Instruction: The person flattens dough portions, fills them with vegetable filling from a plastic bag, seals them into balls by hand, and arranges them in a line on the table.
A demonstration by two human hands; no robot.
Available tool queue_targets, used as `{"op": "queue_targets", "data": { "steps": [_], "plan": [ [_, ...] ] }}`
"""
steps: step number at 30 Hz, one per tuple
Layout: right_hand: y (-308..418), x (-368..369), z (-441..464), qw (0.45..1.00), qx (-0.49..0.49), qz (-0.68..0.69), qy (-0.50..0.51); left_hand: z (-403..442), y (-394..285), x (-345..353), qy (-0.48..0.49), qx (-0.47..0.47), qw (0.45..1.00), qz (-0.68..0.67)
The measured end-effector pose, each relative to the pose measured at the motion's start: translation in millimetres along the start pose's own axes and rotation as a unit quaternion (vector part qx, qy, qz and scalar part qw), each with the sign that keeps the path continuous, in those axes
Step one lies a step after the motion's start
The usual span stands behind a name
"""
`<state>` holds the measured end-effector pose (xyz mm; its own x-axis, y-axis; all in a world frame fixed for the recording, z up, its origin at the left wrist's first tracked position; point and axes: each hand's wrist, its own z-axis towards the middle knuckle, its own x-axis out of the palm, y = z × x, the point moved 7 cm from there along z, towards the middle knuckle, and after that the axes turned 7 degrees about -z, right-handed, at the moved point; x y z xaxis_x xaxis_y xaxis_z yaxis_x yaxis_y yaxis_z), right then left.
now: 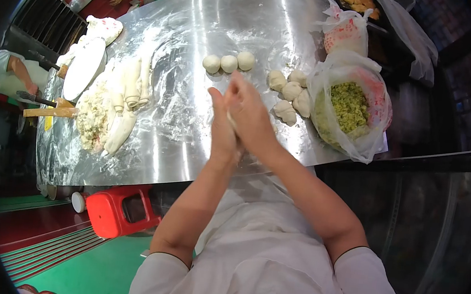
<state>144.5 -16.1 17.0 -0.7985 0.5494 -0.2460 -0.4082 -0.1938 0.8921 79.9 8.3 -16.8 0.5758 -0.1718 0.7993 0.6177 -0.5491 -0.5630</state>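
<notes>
My left hand (222, 127) and my right hand (251, 114) are pressed palm to palm above the steel table (176, 118). A pale sliver of a dough ball (231, 119) shows between the palms; the rest of it is hidden. Just beyond my fingertips, three smooth round dough balls (228, 64) sit in a row. Several rougher, lumpy dough pieces (292, 90) are clustered to the right of my right hand. Beside them stands a bowl lined with a clear plastic bag (321, 118), holding chopped green filling (350, 107).
On the left lie floury dough rolls (131, 83), a crumbly dough mass (94, 113), a white oval board (84, 70) and a wooden-handled tool (52, 111). A tied plastic bag (345, 33) stands behind the bowl. Another person's arm (22, 74) is at far left. A red stool (118, 212) stands below the table edge.
</notes>
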Motion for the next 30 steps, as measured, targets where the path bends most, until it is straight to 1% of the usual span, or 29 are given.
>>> {"op": "queue_targets", "data": {
  "steps": [1, 3, 4, 5, 7, 8, 10, 11, 12, 13, 14, 15, 16, 17, 18, 19, 20, 21, 22, 23, 24, 26, 27, 28, 29, 30],
  "plan": [
    [-1, -3, 9, 1.000, 0.003, 0.001, 0.001, -7, 6, 4, -0.003, -0.001, 1.000, 0.000],
    [-17, -22, 19, 0.989, 0.127, 0.053, -0.045, -20, 3, 19, 0.055, 0.107, 0.989, 0.088],
    [-8, -22, 19, 0.990, 0.132, 0.051, 0.016, -23, 2, 16, 0.042, 0.103, 0.984, 0.138],
    [-5, -24, 15, 0.990, 0.132, 0.051, 0.015, -20, -1, 10, 0.042, 0.102, 0.984, 0.138],
    [-4, -19, 7, 0.981, 0.153, 0.106, 0.050, -11, -9, -12, 0.016, 0.076, 0.988, 0.131],
    [-9, -22, 5, 0.981, 0.152, 0.107, 0.054, -8, -17, -19, 0.013, 0.080, 0.988, 0.130],
    [-11, -35, 2, 0.994, 0.095, -0.006, 0.049, -5, -24, -22, 0.056, 0.028, 0.989, 0.132],
    [-10, -39, 1, 0.994, 0.097, -0.005, 0.051, -5, -30, -23, 0.052, 0.027, 0.989, 0.133],
    [-15, -35, -3, 0.979, 0.137, -0.066, 0.134, -6, -26, -23, 0.051, -0.042, 0.979, 0.193],
    [-18, -29, -8, 0.953, 0.174, -0.126, 0.214, -8, -20, -24, 0.050, -0.112, 0.960, 0.251],
    [-23, -19, -12, 0.938, 0.207, -0.126, 0.247, -9, -18, -24, 0.050, -0.115, 0.960, 0.251],
    [-22, -16, -14, 0.938, 0.209, -0.126, 0.246, -10, -11, -25, 0.049, -0.143, 0.957, 0.246],
    [-20, -9, -19, 0.934, 0.232, -0.052, 0.267, -10, -5, -27, 0.047, -0.170, 0.954, 0.241],
    [-19, -2, -23, 0.924, 0.253, 0.022, 0.288, -9, -6, -31, 0.046, -0.171, 0.955, 0.240],
    [-25, 1, -26, 0.923, 0.255, 0.021, 0.289, -6, -7, -37, 0.035, -0.173, 0.957, 0.232],
    [-12, -3, -15, 0.967, 0.059, -0.102, 0.226, -4, -6, -43, 0.024, -0.174, 0.958, 0.225],
    [7, -5, -15, 0.954, -0.142, -0.219, 0.151, -2, -4, -47, 0.023, -0.175, 0.959, 0.223],
    [0, -3, -17, 0.953, -0.140, -0.219, 0.154, -1, -5, -55, 0.000, -0.156, 0.954, 0.258],
    [-1, 0, -17, 0.940, -0.164, -0.260, 0.144, 0, -8, -59, -0.023, -0.136, 0.947, 0.292],
    [-2, 3, -16, 0.925, -0.190, -0.300, 0.134, -1, -8, -60, -0.026, -0.136, 0.947, 0.289],
    [-14, 6, -12, 0.925, -0.189, -0.298, 0.139, -4, -9, -59, -0.022, -0.122, 0.952, 0.278],
    [-33, -2, 3, 0.928, -0.208, -0.297, 0.084, -5, -21, -54, -0.018, -0.109, 0.957, 0.269],
    [-39, -10, 1, 0.930, -0.201, -0.298, 0.080, -2, -36, -52, 0.003, -0.089, 0.947, 0.307],
    [-54, -19, 3, 0.927, -0.133, -0.331, 0.119, 1, -52, -51, 0.022, -0.064, 0.938, 0.341],
    [-68, -23, 8, 0.916, -0.071, -0.359, 0.164, 12, -69, -59, 0.004, -0.054, 0.927, 0.370],
    [-68, -24, 5, 0.916, -0.073, -0.355, 0.173, 27, -87, -70, -0.017, -0.048, 0.915, 0.400]
  ]
}}
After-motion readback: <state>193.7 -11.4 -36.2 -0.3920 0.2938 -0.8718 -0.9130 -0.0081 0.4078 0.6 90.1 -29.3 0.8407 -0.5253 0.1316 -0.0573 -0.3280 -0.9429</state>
